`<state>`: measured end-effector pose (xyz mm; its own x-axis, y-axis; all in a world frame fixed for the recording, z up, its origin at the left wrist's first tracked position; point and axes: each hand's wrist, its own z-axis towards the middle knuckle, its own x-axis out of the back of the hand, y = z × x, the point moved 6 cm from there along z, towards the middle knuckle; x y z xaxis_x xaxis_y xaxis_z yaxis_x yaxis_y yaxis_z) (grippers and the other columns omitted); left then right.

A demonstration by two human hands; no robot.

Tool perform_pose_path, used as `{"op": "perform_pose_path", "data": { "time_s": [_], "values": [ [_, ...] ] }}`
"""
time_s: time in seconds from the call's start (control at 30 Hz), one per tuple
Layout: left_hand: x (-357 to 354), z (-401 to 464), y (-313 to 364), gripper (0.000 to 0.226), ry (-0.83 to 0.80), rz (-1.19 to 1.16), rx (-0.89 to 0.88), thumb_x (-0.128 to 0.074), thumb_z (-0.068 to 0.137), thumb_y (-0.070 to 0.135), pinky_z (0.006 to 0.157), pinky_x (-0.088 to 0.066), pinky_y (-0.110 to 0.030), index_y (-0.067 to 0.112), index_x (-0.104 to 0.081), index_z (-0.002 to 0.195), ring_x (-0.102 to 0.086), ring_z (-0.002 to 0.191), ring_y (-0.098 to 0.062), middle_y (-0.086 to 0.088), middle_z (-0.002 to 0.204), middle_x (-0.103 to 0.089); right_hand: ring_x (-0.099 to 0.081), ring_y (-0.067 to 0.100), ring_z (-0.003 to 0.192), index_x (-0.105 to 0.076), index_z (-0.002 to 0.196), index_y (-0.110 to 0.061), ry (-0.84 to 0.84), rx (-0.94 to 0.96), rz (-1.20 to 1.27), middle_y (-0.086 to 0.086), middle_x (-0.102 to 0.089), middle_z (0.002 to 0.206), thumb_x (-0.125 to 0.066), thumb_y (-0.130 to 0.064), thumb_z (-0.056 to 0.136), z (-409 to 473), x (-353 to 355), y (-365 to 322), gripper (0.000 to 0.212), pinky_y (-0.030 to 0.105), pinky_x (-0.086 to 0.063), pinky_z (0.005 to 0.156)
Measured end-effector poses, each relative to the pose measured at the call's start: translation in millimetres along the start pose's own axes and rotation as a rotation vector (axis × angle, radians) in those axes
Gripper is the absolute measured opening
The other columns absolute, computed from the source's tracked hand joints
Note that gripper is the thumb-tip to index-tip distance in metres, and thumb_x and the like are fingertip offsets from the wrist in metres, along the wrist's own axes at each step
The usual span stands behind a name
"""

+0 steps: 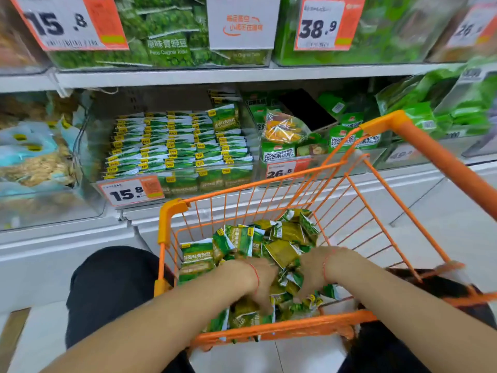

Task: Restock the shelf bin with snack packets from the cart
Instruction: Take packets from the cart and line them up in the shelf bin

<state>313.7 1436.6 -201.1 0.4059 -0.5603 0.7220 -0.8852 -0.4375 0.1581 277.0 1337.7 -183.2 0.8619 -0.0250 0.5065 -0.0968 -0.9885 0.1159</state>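
Small green snack packets (243,239) lie heaped in the orange wire cart (293,325) in front of me. Both my hands reach down into the heap, close together. My left hand (259,282) points its fingers down among the packets near the cart's near side. My right hand (316,273) does the same just to its right, with a few packets between the two hands. The fingertips of both are buried and blurred, so a grip is not visible. The clear shelf bin (174,181) marked 15.8 holds neat rows of the same green packets.
A neighbouring bin (285,170) marked 26.8 holds green vegetable-crisp bags, with a dark phone-like slab (306,109) on them. The upper shelf (188,76) carries more green packs. A bin (40,157) of pale blue packs stands left. My dark-clothed knee (113,286) is left of the cart.
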Motion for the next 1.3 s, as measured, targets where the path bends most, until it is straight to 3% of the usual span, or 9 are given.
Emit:
{"op": "perform_pose_path", "data": {
  "time_s": [0.1, 0.23, 0.37, 0.5, 0.87, 0.97, 1.07, 1.17, 1.3],
  "values": [
    [-9, 12, 5, 0.080, 0.057, 0.106, -0.011, -0.071, 0.078, 0.046, 0.084, -0.046, -0.041, 0.013, -0.034, 0.140, -0.050, 0.116, -0.035, -0.012, 0.135, -0.039, -0.058, 0.024, 0.110, -0.051, 0.129, -0.007, -0.021, -0.033, 0.022, 0.008, -0.060, 0.123, -0.060, -0.068, 0.076, 2, -15, -1, 0.081, 0.033, -0.048, 0.090],
    [-3, 15, -5, 0.058, 0.115, -0.043, -0.032, -0.061, 0.088, 0.039, 0.079, -0.044, -0.036, 0.015, -0.039, 0.137, -0.053, 0.111, -0.032, -0.013, 0.131, -0.046, -0.057, 0.024, 0.112, -0.036, 0.140, -0.011, 0.085, 0.032, 0.126, 0.007, -0.056, 0.129, -0.068, -0.065, 0.071, 6, -9, -3, 0.093, 0.032, -0.047, 0.092],
    [14, 10, -27, 0.047, 0.146, -0.388, 0.003, -0.054, 0.095, 0.029, 0.065, -0.042, -0.025, 0.014, -0.040, 0.137, -0.059, 0.083, -0.021, -0.013, 0.130, -0.053, -0.052, 0.026, 0.118, -0.030, 0.145, -0.021, 0.121, 0.139, 0.226, 0.009, -0.052, 0.135, -0.075, -0.049, 0.073, 7, -7, -10, 0.089, 0.028, -0.041, 0.088],
    [29, 2, -53, 0.070, 0.188, -0.754, 0.056, -0.057, 0.094, 0.034, 0.066, -0.051, -0.020, 0.018, -0.019, 0.151, -0.059, 0.062, -0.007, -0.006, 0.157, -0.020, -0.052, 0.025, 0.114, -0.039, 0.139, -0.024, 0.120, 0.184, 0.249, 0.007, -0.052, 0.130, -0.074, -0.042, 0.078, 9, -6, -17, 0.073, 0.029, -0.042, 0.086],
    [50, -12, -68, 0.042, 0.348, -1.485, -0.106, -0.069, 0.085, 0.017, 0.064, -0.055, -0.025, 0.014, -0.052, 0.123, -0.059, 0.093, -0.010, 0.003, 0.120, -0.056, -0.056, 0.029, 0.101, -0.026, 0.146, -0.019, 0.051, 0.155, 0.097, 0.011, -0.057, 0.118, -0.074, -0.026, 0.079, 12, -13, -22, 0.083, 0.032, -0.043, 0.075],
    [55, -16, -75, 0.070, 0.459, -1.427, -0.065, -0.080, 0.072, 0.033, 0.054, -0.046, -0.021, 0.012, -0.050, 0.132, -0.060, 0.077, -0.012, -0.006, 0.128, -0.056, -0.049, 0.019, 0.083, -0.041, 0.139, -0.021, 0.178, 0.157, 0.265, 0.008, -0.058, 0.104, -0.067, -0.026, 0.083, 6, 1, -10, 0.062, 0.026, -0.040, 0.068],
    [64, -26, -83, 0.041, 0.655, -1.456, -0.030, -0.077, 0.077, 0.030, 0.057, -0.039, -0.024, 0.022, -0.054, 0.109, -0.049, 0.065, -0.017, -0.004, 0.086, -0.061, -0.049, 0.013, 0.063, -0.054, 0.121, -0.025, 0.321, 0.168, 0.545, 0.004, -0.059, 0.093, -0.067, -0.025, 0.083, -4, 18, 12, 0.040, 0.023, -0.037, 0.056],
    [76, -38, -87, 0.022, 0.788, -1.688, -0.127, -0.078, 0.076, 0.025, 0.072, -0.043, -0.035, 0.014, -0.060, 0.082, -0.055, 0.077, -0.021, -0.004, 0.080, -0.063, -0.045, 0.022, 0.061, -0.058, 0.111, -0.024, 0.380, 0.245, 0.949, 0.017, -0.053, 0.078, -0.071, -0.030, 0.075, -9, 30, 25, 0.039, 0.030, -0.036, 0.059],
    [76, -39, -86, 0.038, 0.646, -1.680, -0.256, -0.076, 0.064, 0.031, 0.096, -0.043, -0.040, 0.008, -0.070, 0.094, -0.063, 0.091, -0.019, -0.005, 0.094, -0.071, -0.059, 0.022, 0.067, -0.062, 0.106, -0.020, 0.346, 0.371, 1.319, 0.009, -0.060, 0.070, -0.071, -0.019, 0.079, -16, 40, 29, 0.029, 0.032, -0.049, 0.070]
  ]
}}
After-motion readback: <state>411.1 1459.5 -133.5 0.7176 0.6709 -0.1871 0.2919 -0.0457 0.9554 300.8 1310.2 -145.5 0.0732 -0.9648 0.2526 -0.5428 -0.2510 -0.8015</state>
